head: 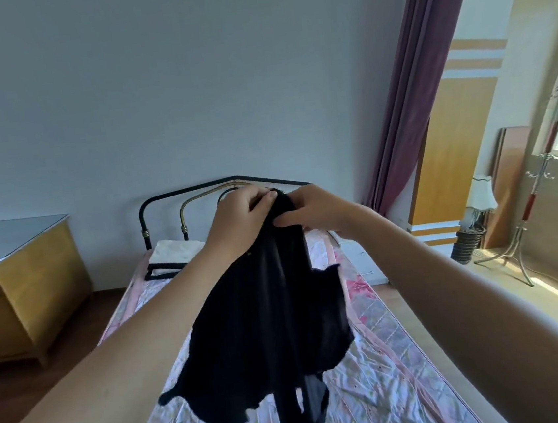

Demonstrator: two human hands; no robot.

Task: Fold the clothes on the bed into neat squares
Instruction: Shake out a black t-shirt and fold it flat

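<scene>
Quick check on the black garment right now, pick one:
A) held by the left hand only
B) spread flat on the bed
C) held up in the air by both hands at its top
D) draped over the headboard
C: the left hand and the right hand both pinch the top of the black garment, which hangs bunched above the bed.

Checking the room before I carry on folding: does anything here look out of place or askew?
One thing: a black hanger lies on the bed by the pillow. Both hands, left and right, grip the black garment, which hangs bunched and unfolded.
</scene>
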